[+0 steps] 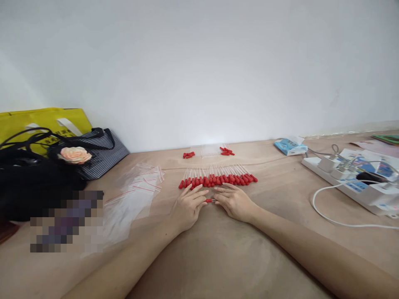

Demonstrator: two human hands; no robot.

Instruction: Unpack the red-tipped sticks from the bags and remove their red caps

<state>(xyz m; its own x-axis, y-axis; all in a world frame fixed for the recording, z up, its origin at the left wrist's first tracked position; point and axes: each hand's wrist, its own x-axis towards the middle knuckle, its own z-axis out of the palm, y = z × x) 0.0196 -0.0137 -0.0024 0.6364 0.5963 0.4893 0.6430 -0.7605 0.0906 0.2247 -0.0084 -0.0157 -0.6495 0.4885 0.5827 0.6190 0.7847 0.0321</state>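
Observation:
A row of several glass droppers with red rubber bulbs point(218, 178) lies across the tan table, bulbs toward me. Just in front of it my left hand point(188, 207) and my right hand point(233, 202) rest flat on the table, fingers stretched out and fingertips almost meeting. Between the fingertips lies a small red bulb piece point(210, 200), touched by both hands. Farther back lie two small heaps of loose red bulbs point(188, 155) point(226, 151) and a bunch of clear glass tubes point(210, 150).
A pile of clear zip bags with red strips point(137, 193) lies to the left. Beyond it stand a striped bag with a pink flower point(93, 153), a yellow bag point(40, 122) and black bags. On the right: a white power strip with plugs and cable point(349, 182), and a blue tissue pack point(289, 146).

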